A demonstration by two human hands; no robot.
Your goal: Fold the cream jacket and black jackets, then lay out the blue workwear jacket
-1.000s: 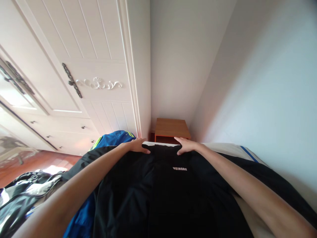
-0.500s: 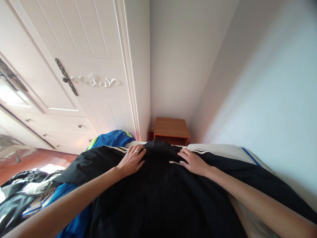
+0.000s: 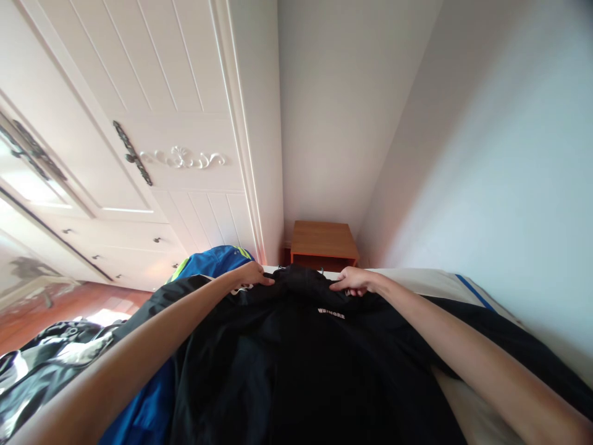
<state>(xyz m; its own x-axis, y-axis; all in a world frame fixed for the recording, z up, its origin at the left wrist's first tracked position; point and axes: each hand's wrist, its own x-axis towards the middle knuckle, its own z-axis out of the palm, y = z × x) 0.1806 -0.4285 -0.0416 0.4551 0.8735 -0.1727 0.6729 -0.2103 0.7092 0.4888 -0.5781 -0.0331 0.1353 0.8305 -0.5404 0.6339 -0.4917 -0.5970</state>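
A black jacket [image 3: 296, 364] lies spread out in front of me, its collar at the far end and white lettering on the chest. White stripes run along its shoulders, now partly covered by my hands. My left hand [image 3: 252, 275] pinches the cloth at the shoulder left of the collar. On the other side, my right hand [image 3: 354, 281] grips the right shoulder, thumb on top and fingers curled under. Between the two hands the collar is slightly bunched. The sleeves stretch out to either side, partly behind my forearms.
Blue clothing with yellow-green bands [image 3: 213, 262] lies past the left shoulder. More mixed clothes [image 3: 60, 358] are heaped at lower left. A wooden nightstand [image 3: 324, 241] stands beyond the collar. A white wardrobe [image 3: 185, 93] rises on the left, a wall [image 3: 509, 154] on the right.
Both hands have gone from lying flat on the jacket to gripping its shoulders. The cloth near the collar is now gathered, and the chest lettering is fully uncovered.
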